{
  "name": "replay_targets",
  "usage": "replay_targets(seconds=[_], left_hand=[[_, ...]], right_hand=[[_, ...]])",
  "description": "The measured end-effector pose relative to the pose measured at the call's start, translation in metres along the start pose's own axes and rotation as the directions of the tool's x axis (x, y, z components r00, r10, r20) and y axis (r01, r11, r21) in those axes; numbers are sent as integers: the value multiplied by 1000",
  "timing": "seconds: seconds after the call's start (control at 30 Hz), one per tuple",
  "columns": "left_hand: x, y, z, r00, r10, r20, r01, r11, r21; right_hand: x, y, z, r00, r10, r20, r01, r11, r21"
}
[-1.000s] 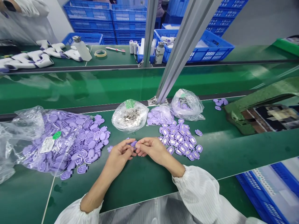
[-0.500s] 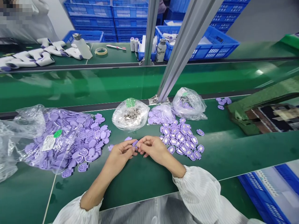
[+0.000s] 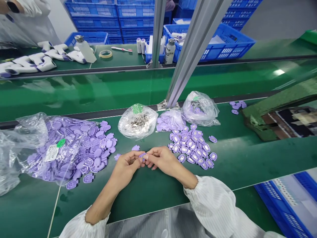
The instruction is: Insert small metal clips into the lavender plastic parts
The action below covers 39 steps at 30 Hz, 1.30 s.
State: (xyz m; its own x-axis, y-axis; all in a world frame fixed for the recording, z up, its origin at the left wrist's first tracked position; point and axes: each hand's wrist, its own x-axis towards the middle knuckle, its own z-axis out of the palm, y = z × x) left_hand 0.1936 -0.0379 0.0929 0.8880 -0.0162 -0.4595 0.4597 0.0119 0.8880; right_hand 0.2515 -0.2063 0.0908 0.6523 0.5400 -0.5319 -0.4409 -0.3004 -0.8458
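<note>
My left hand [image 3: 126, 167] and my right hand [image 3: 160, 158] meet above the green bench, and their fingertips pinch a small lilac plastic part [image 3: 142, 155] between them. Much of that part is hidden by my fingers. A loose lilac part [image 3: 135, 148] lies just beyond my left fingers, and another [image 3: 117, 156] lies left of that hand. Right of my right hand spreads a pile of lilac parts with printed faces [image 3: 190, 147]. A large clear bag of lilac parts [image 3: 66, 148] lies to my left.
A clear bag of small metal pieces [image 3: 138, 121] and bagged lilac parts [image 3: 200, 109] sit at the bench's far edge. An aluminium upright [image 3: 195, 49] rises behind them. A co-worker's sleeve [image 3: 27, 10] and blue crates [image 3: 208, 43] are beyond the far bench.
The lilac part between my fingertips has turned and now shows more edge-on. My hands have shifted only slightly, and the view has tilted a little upward.
</note>
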Motion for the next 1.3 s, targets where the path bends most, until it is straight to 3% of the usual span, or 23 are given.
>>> replay_targets(seconds=[0.23,0.33,0.4,0.47,0.5,0.53,0.57,0.6,0.67,0.73,0.87,0.97,1.1,1.17,1.23,1.3], left_hand=[[0,2,4,1000,14,23,-14,1000,-15],[-9,6,3,999,2,41,-4,999,34],[-22,11,-7,999,42,12,-44,976,213],[-36,18,-24,978,143,-151,-42,846,532],[-42,22,-35,933,231,-277,25,726,687],[-47,26,-47,855,334,-396,129,602,788],[-50,29,-58,800,397,-449,240,473,847],[-51,30,-67,772,427,-471,330,364,871],[-48,31,-81,781,418,-464,414,209,886],[-43,29,-87,810,385,-441,417,149,896],[-43,27,-92,830,345,-438,402,173,899],[-50,28,-101,838,290,-462,386,283,878],[-57,22,-113,815,244,-526,270,643,717],[-55,18,-115,802,244,-544,182,768,614],[-51,16,-113,776,288,-562,152,778,609],[-46,18,-110,754,342,-561,181,713,678]], right_hand=[[-10,-1,15,977,-167,-131,133,962,-237],[-13,-3,8,990,-116,-77,98,973,-208],[-17,-7,-10,997,-59,-44,48,976,-215],[-23,-13,-39,995,-37,-97,5,953,-303],[-26,-15,-54,987,-51,-153,-11,926,-377],[-29,-18,-69,975,-70,-213,-37,886,-463],[-31,-22,-82,956,-100,-275,-71,833,-549],[-33,-26,-92,937,-139,-321,-100,772,-627],[-32,-37,-98,906,-235,-352,-117,661,-741],[-24,-52,-85,891,-334,-308,-63,580,-812],[14,-86,-34,857,-499,-129,107,417,-902],[52,-102,-9,856,-507,-102,73,314,-947],[79,-98,-7,847,-523,-93,78,296,-952],[81,-92,-12,834,-546,-80,101,293,-951],[80,-88,-16,820,-568,-74,121,298,-947],[81,-87,-17,813,-575,-88,115,307,-945]])
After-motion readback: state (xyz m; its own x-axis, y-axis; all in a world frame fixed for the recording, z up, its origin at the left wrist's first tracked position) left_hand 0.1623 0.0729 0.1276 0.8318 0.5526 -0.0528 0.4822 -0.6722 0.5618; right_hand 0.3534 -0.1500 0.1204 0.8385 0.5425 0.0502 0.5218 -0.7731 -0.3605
